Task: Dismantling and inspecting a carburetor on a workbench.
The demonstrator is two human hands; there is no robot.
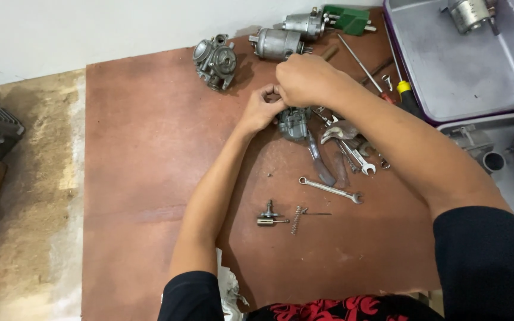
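Head view is looking straight down at a brown tabletop point(150, 178). Both hands are held close together near the far middle of it. The left hand point(261, 110) is curled, with its fingers point(269, 94) pinched together on something very small (too small to be made out). The right hand point(301, 80) is laid just above and over it, with its fingers bent down toward the same spot; what is gripped there cannot be told, since the fingertips are hidden. A small grey metal engine part point(294, 123) is seen right under the two hands, resting on the tabletop and touching the left hand's side.

Just beside that part, to the right, a pile of tools point(343, 145) is spread out. A thin silver wrench point(330, 189) is laid nearer to the person, well apart from the hands. A little spring point(296, 220) and a small brass fitting point(269, 215) are placed side by side below it. Another grey engine part point(215, 59) is set at the far edge, with two round metal motors point(278, 43) next to it. A grey tray point(447, 89) is kept at the far right.
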